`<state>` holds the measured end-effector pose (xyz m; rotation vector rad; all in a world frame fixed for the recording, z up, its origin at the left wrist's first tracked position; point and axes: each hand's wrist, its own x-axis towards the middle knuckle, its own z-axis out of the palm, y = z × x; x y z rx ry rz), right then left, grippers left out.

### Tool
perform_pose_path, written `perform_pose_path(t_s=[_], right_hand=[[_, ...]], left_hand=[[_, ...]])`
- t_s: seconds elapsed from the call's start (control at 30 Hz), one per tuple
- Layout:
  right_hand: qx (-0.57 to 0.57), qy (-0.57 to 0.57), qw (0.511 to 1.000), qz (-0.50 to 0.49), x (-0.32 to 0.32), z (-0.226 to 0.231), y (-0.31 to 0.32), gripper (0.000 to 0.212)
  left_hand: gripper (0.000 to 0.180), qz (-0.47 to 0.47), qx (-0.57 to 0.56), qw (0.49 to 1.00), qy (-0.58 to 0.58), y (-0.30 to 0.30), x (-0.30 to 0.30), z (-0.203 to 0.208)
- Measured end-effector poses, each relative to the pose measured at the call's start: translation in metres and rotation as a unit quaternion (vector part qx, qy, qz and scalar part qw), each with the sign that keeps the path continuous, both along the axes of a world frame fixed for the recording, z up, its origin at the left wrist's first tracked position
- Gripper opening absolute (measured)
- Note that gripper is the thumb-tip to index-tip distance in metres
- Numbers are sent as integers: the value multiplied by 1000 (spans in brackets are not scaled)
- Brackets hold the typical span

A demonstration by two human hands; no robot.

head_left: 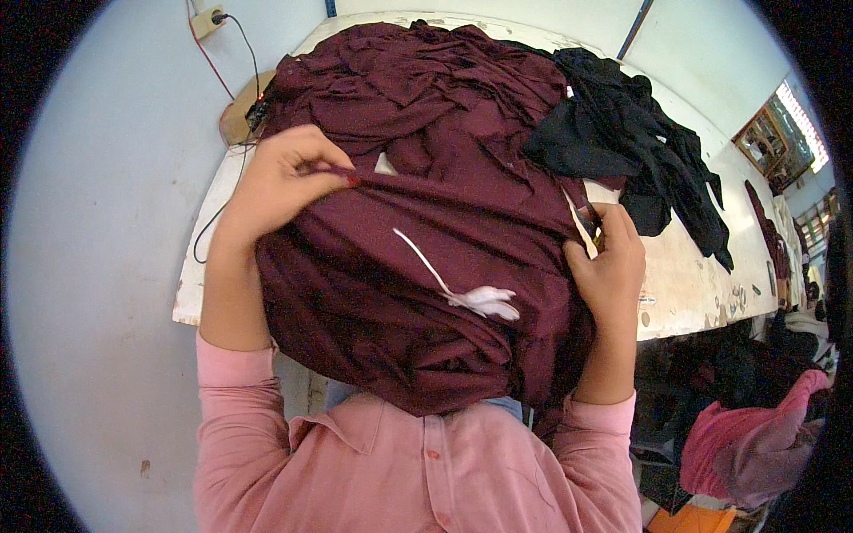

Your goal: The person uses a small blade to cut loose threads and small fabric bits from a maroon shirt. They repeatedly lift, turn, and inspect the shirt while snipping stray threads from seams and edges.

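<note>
My left hand (289,182) is closed in a pinch on the edge of a maroon cloth (382,235), pulling it up into a taut fold at the left. The cloth drapes over the table's near edge onto my lap. Over at its right side, my right hand (611,262) is closed around a small pair of thread snips (586,222), blades pointing away from me; the fingers partly cover them. On the maroon cloth between my hands lies a white bundle of cord or thread (484,300) with one long, thin tail toward the upper left.
More maroon fabric (400,84) is heaped at the back of the worn white table (702,298), beside crumpled black garments (613,133) at the right. A wall socket (209,22) with cables is at the upper left. Pink and grey clothes (755,440) lie at the lower right.
</note>
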<state>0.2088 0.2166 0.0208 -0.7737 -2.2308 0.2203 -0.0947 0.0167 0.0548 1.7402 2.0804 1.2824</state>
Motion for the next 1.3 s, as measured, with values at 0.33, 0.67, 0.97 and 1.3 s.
perform_pose_path(t_s=[0.33, 0.67, 0.97, 1.3], right_hand=[[-307, 105, 914, 245, -31, 32, 4, 16], [-418, 12, 835, 358, -24, 7, -3, 45], [17, 20, 999, 34, -18, 7, 27, 30], [-148, 42, 967, 201, -27, 60, 26, 34]], left_hand=[[10, 63, 263, 943, -196, -28, 0, 33], [7, 61, 296, 860, -411, -31, 6, -20], [9, 144, 352, 903, -198, -39, -3, -15], [14, 180, 406, 887, -123, -36, -11, -26]])
